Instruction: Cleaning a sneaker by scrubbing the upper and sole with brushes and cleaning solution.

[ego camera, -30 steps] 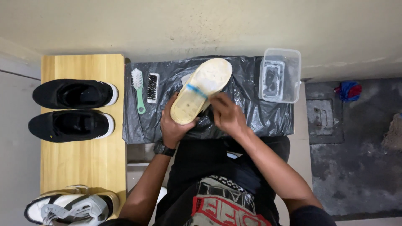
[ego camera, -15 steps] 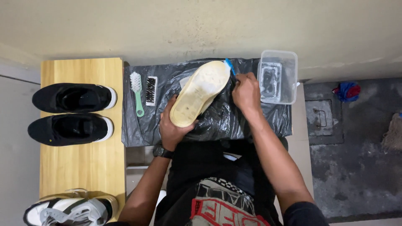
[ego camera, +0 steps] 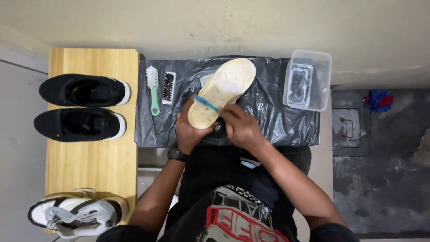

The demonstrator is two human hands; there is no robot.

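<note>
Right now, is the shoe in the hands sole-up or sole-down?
Sole-up. The shoe shows its pale, flat sole to the camera, held by the left hand over the black plastic sheet.

Free room: bare strip of crinkled black plastic sheet [ego camera: 273, 121] between the upturned cream shoe sole [ego camera: 221, 92] and the clear rectangular plastic tub [ego camera: 307, 79]; a hand could pass there.

Obstacles, left: green-handled white-bristle brush [ego camera: 153, 89] and small black-bristle brush [ego camera: 168, 88], just beside each other, close to the sole.

Light wooden table [ego camera: 92, 166]: pair of black sneakers [ego camera: 83, 107] fills the far half, white-and-black sneaker [ego camera: 76, 214] the near corner; open wood between.

Both hands [ego camera: 215, 127] occupy the sheet's near middle.
</note>
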